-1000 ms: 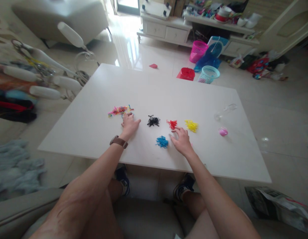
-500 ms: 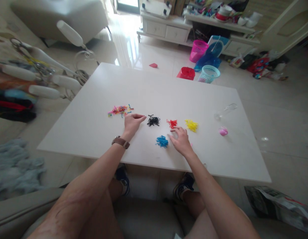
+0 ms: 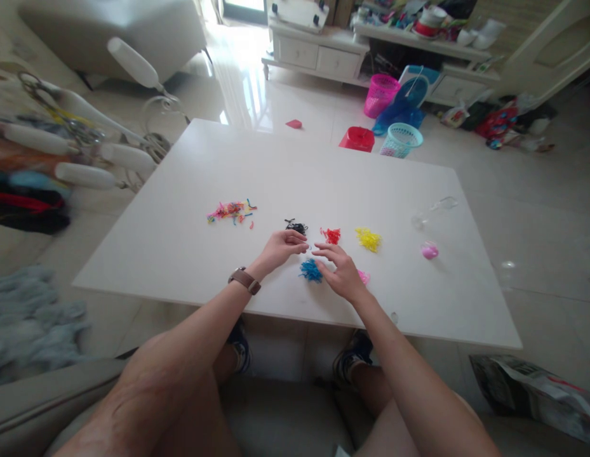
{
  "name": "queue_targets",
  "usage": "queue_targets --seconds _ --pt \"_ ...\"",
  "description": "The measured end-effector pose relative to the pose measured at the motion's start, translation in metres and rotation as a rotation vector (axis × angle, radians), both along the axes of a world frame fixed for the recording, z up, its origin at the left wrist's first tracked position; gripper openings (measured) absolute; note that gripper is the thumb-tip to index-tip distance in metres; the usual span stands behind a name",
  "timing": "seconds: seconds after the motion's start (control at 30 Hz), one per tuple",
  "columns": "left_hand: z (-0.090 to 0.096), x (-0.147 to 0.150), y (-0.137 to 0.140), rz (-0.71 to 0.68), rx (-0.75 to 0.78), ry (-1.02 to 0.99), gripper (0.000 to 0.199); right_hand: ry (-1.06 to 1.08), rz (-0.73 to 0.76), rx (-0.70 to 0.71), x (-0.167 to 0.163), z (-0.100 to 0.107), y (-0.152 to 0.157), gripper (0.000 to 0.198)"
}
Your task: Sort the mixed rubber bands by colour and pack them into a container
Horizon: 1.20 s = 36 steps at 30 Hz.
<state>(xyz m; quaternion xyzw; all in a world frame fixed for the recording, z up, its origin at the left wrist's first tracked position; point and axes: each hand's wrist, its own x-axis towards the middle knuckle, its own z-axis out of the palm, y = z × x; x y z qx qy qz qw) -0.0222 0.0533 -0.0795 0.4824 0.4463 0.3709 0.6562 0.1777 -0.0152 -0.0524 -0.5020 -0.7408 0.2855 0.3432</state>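
My left hand [image 3: 286,247], with a brown-strapped watch on its wrist, is closed in a pinch. At its fingertips shows the tip of a small rubber band, too tiny for its colour to be sure. Facing it, my right hand [image 3: 340,270] has its fingers apart and holds nothing, its thumb beside the blue rubber bands [image 3: 310,271]. Just beyond my left hand lie black rubber bands [image 3: 297,227], partly covered by it. Red rubber bands [image 3: 331,236] and yellow rubber bands [image 3: 368,240] sit to the right. Pink rubber bands [image 3: 364,277] peek out behind my right wrist.
A mixed-colour heap of bands [image 3: 230,211] lies left on the white table [image 3: 295,171]. On the right are a pink ball-like object [image 3: 429,251] and a clear plastic item [image 3: 435,212]. Baskets, including a light blue basket [image 3: 400,141], stand on the floor past the far edge.
My left hand has moved right and nearer, from beside the mixed heap to in front of the black bands. My right hand has shifted slightly, and the two hands' fingertips are now close together.
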Motion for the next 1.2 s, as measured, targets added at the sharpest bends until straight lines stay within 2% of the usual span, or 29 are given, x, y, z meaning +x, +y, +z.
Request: queue_targets --seconds 0.37,0.63,0.77,0.97,1.2 --pt "0.001 0.002 -0.002 -0.027 -0.004 -0.003 0.035 0.059 0.068 -0.033 -0.004 0.001 -0.002 0.026" --pt "0.005 0.004 -0.004 -0.022 0.010 0.066 0.030 0.071 -0.031 -0.020 -0.004 -0.001 -0.001 0.024" --pt "0.001 0.003 -0.003 0.088 -0.012 0.076 0.029 0.012 -0.075 -0.052 0.000 -0.004 0.002 0.020" --pt "-0.010 -0.001 0.003 0.305 -0.184 -0.069 0.030 -0.171 0.032 -0.089 0.004 -0.007 0.002 0.017" --pt "-0.005 -0.002 0.009 0.464 -0.259 -0.176 0.014 -0.198 0.105 -0.098 0.005 -0.006 0.001 0.023"
